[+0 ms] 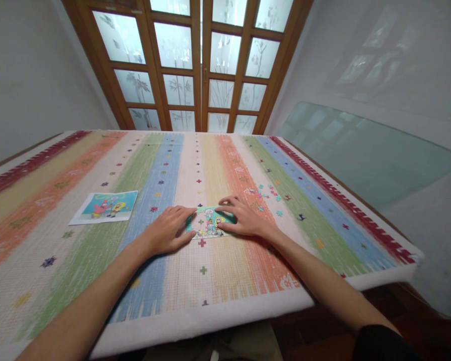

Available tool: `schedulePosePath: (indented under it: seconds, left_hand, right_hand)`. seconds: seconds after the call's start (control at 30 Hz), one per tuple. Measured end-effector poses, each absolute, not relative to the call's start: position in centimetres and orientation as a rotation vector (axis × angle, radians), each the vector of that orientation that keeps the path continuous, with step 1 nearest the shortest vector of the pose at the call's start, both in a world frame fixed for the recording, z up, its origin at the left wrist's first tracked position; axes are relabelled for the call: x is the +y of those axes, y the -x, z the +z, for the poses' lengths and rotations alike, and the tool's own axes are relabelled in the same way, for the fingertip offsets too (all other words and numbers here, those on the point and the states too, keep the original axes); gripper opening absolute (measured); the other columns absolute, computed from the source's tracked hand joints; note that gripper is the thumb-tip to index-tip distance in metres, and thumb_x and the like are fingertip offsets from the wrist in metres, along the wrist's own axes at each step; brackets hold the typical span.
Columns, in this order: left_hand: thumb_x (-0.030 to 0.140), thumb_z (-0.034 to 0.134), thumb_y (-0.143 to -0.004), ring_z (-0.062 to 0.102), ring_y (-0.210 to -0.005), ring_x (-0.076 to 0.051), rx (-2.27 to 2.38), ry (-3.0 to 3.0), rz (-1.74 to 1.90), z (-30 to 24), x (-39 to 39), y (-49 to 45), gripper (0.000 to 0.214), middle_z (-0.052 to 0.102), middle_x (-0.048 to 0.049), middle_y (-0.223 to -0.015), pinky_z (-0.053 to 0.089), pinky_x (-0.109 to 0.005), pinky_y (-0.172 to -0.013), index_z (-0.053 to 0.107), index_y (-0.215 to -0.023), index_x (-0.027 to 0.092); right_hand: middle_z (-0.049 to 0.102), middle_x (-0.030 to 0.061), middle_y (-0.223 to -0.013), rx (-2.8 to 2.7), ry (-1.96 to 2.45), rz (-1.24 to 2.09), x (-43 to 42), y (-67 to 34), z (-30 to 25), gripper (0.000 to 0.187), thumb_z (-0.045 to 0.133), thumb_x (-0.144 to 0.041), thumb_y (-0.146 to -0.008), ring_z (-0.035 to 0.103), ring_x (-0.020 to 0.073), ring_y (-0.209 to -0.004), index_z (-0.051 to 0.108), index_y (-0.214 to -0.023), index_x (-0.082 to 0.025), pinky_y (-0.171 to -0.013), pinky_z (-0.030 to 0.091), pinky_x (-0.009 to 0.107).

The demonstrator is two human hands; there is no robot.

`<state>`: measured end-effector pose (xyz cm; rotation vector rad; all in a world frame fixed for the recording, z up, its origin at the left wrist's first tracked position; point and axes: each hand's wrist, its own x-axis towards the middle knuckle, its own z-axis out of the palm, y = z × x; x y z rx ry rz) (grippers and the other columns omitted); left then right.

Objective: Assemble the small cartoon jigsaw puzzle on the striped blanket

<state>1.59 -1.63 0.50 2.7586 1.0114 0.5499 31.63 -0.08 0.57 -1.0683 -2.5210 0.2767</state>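
Note:
A small, partly assembled jigsaw puzzle [209, 223] with cartoon figures lies on the striped cloth near the table's middle. My left hand [169, 229] rests flat against its left edge, fingers stretched out and touching it. My right hand [241, 216] lies over its right side, fingers spread and pressing on the pieces. Several loose puzzle pieces [267, 192] are scattered just beyond my right hand.
A printed cartoon reference picture [105, 206] lies flat to the left. The table [248, 316] wears a multicoloured striped cloth. Wooden glass-paned doors [201, 65] stand behind it. A glass sheet [364, 150] leans on the right wall.

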Motion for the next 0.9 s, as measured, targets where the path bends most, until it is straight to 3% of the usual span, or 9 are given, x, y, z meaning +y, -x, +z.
schedulePosePath:
  seconds: [0.9]
  left_hand:
    - [0.043,0.049,-0.099,0.061,-0.115,-0.032,1.028,-2.711,0.566,0.52,-1.81,-1.73,0.052,0.065,-0.0152,-0.128,0.048,-0.051,-0.101,0.042,-0.145,0.019]
  right_hand:
    - [0.066,0.0136,-0.130,-2.516,1.048,0.343,-0.25,-31.36,0.47,0.044,0.069,-0.040,-0.092,0.053,0.0306,-0.119,0.066,-0.132,-0.021,-0.107,0.041,0.053]
